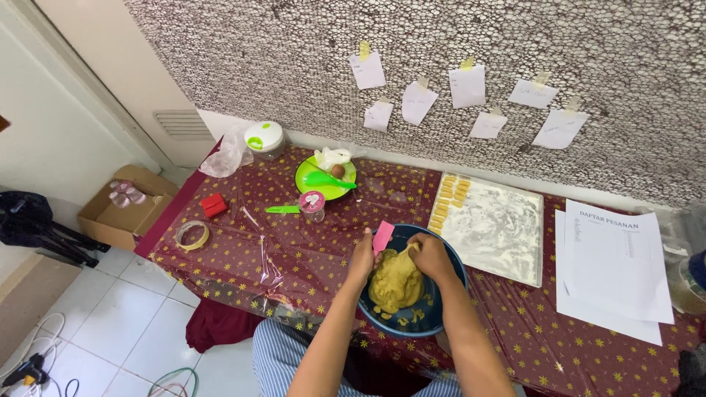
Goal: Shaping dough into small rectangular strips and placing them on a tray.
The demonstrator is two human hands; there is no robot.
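A blue bowl [440, 320] at the near table edge holds a lump of yellow dough [394, 285]. My left hand [362, 256] rests at the bowl's left rim, gripping a pink scraper [382, 237] that sticks up from it. My right hand [432, 254] is closed on the top of the dough, pinching a piece away. To the right lies a floured white tray [507, 235] with two short rows of small yellow dough pieces [448, 198] along its left side.
A green plate [312, 190] with a green scraper, an egg and a white lump stands behind the bowl. Nearby are a small pink-lidded jar [312, 205], a green knife [283, 209], a red box [213, 204], a tape roll [192, 235], and paper sheets [614, 268] at right.
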